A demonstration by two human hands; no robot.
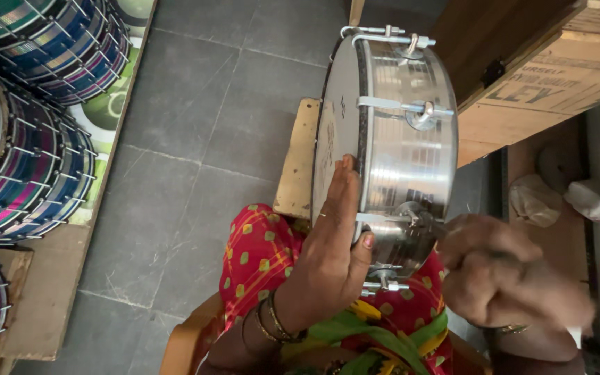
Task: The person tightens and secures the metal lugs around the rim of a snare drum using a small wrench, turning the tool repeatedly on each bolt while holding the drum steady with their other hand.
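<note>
A shiny steel drum [404,153] stands on its edge on a small wooden stool [298,160], with its white skin facing left. My left hand [331,257] lies flat against the drum's rim and skin and steadies it. My right hand [505,274] is blurred and closed around a small dark tool whose tip sits at a tension lug [411,219] low on the shell. Metal rods and lugs run across the shell. My lap, in red patterned cloth [262,257], is just below the drum.
Several stacked drums with coloured shells [29,160] fill the left side on a low wooden board. A wooden crate [557,76] stands at the upper right. White lumps of cloth [595,198] lie at the right. The floor is grey tile [196,139].
</note>
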